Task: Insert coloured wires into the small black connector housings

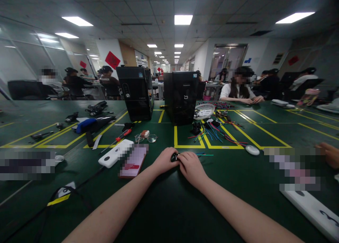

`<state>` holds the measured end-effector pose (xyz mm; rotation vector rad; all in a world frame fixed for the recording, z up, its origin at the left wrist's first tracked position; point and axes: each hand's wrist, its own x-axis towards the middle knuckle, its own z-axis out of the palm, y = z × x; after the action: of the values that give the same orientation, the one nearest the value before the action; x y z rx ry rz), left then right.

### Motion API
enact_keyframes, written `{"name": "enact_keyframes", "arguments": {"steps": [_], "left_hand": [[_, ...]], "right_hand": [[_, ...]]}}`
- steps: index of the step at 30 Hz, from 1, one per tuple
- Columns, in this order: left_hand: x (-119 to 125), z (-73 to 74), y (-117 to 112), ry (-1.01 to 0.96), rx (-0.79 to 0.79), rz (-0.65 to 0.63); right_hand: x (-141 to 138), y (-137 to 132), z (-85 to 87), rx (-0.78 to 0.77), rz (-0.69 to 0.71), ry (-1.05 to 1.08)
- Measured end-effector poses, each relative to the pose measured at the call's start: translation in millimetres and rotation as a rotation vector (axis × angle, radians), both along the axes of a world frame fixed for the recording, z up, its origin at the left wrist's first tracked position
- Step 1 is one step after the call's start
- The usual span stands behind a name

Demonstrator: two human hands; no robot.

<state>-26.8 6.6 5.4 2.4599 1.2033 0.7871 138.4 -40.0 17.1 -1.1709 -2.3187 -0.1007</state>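
Observation:
Both my hands meet over the green table [159, 211] at the middle of the view. My left hand [166, 161] is closed around a small black part [174, 157], mostly covered by the fingers. Pressed up against it from the other side is my right hand [192, 168], its fingers pinched together. Thin blue and green wires [208, 155] stick out to the right behind the right hand, and where they join is hidden. A phone [134, 161] lies just left of my left hand. Beyond the hands, similar black parts [196, 128] lie beside a spread of coloured wires [212, 130].
Two black computer towers [135, 95] [185, 98] stand ahead. A white basket [205, 110], glasses [149, 138], a red-handled screwdriver [124, 134], white power banks [115, 154] and a white oval object [252, 150] lie around. Another person's hand [328, 155] is at the right edge.

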Motion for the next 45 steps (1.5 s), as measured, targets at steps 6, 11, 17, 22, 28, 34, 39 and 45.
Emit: {"name": "enact_keyframes", "arguments": {"steps": [6,11,17,22,28,34,39,45], "left_hand": [[-1,-2.9,2,-0.019,0.026,0.027],[-1,-4.2,3,-0.020,0.028,0.039],[-1,-1.8,2,-0.017,0.019,0.029],[-1,-1.1,2,-0.012,0.006,0.035],[-2,-3.1,3,-0.013,0.021,0.029],[-1,-3.7,3,-0.018,0.013,0.039],[-1,-2.5,3,-0.022,0.018,0.029],[-2,-1.4,2,-0.006,0.006,0.044]], "right_hand": [[-6,20,-4.5,0.023,-0.031,0.007],[-2,20,-6.2,0.049,-0.067,0.048],[1,23,-8.6,0.031,-0.080,0.070],[0,23,-8.8,0.025,-0.080,0.049],[0,22,-8.0,0.014,-0.087,0.044],[0,21,-7.7,0.028,-0.093,0.030],[0,21,-7.5,0.026,-0.090,0.027],[-1,20,-7.3,0.025,-0.081,0.031]]}}
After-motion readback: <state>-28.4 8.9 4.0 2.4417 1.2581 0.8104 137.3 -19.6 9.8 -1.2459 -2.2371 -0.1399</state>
